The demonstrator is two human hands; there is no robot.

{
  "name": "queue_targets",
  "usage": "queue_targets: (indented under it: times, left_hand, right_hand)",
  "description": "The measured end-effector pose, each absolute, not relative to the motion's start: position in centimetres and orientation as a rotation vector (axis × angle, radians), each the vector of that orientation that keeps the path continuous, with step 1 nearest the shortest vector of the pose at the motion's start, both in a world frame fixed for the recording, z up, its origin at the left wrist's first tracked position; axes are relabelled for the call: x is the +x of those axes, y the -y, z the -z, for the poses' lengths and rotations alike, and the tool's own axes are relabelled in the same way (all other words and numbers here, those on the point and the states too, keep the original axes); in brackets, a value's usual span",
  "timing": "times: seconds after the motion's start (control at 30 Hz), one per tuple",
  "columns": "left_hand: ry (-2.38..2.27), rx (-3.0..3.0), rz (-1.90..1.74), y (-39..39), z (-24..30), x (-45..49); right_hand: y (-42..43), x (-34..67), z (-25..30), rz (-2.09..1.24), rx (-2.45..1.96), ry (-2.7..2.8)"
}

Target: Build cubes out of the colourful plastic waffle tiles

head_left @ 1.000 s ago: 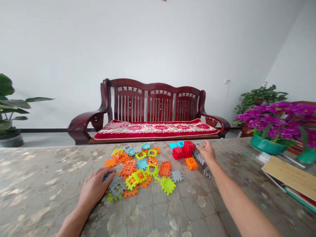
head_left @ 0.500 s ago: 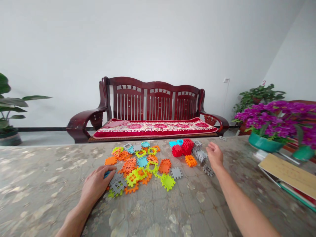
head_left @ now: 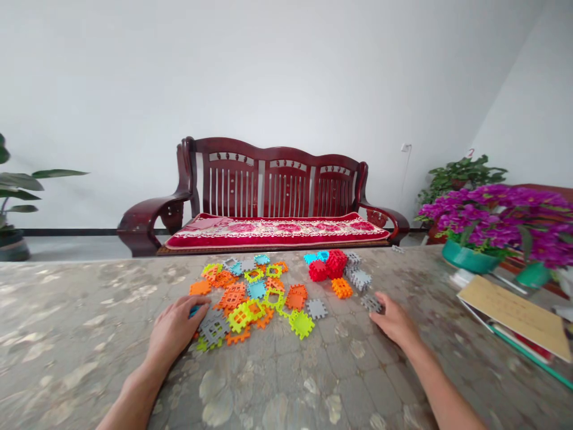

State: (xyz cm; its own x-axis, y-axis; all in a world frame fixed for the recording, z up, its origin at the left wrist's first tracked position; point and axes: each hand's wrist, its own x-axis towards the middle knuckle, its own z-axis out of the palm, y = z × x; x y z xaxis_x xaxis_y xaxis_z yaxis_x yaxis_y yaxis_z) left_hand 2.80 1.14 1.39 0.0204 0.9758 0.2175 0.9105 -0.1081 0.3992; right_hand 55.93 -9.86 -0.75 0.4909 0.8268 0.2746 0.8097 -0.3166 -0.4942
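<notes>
My left hand rests at the left edge of a spread of interlocking plastic building pieces, its fingers curled over a blue piece that is mostly hidden. Beside it lies a grey window-patterned piece. At the right, my right hand has its thumb and fingers on either side of a flat grey notched piece lying on the table. Orange pieces, lime-green pieces and light-blue pieces lie between the hands.
Red joined pieces, an orange block and grey pieces form a group beyond my right hand. Purple flowers in a teal pot and a cardboard-topped stack stand at right. A wooden bench is behind the table.
My right hand has come down and nearer, from beside the grey group to the flat grey piece, closing around its edge. My left hand has stayed in place. The view has shifted slightly.
</notes>
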Motion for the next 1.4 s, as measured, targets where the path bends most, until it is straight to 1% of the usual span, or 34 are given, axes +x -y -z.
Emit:
queue_targets:
  times: [0.07,0.2,0.33,0.47,0.63,0.8,1.03,1.4]
  left_hand:
    - [-1.988,2.134,-0.67,-1.1,-1.5,2.8]
    - [-1.975,2.133,-0.674,-1.0,-1.6,2.9]
    - [-1.964,2.13,-0.677,-0.9,-1.6,2.9]
    - [-1.961,2.125,-0.699,-0.9,-1.6,2.9]
    - [-1.977,2.118,-0.695,-0.8,-1.8,3.0]
    - [-1.962,2.129,-0.714,-0.7,-1.8,3.1]
    - [-1.979,2.11,-0.72,-0.6,-1.8,3.2]
    - [-1.98,2.084,-0.705,-0.5,-2.1,3.4]
  right_hand:
    - [9.9,55.0,0.3,0.044,-2.244,1.382]
    - [10.2,53.3,-0.7,0.087,-2.32,1.364]
    - [10.6,50.8,-2.1,0.142,-2.173,1.345]
    - [9.8,47.1,-3.3,0.113,-2.025,1.433]
    - [7.2,43.0,-3.9,0.045,-2.009,1.532]
    - [5.5,41.2,-3.6,0.084,-2.045,1.541]
    - [6.8,41.2,-2.4,0.201,-1.994,1.756]
    - [6.2,41.2,-1.3,0.229,-2.008,1.889]
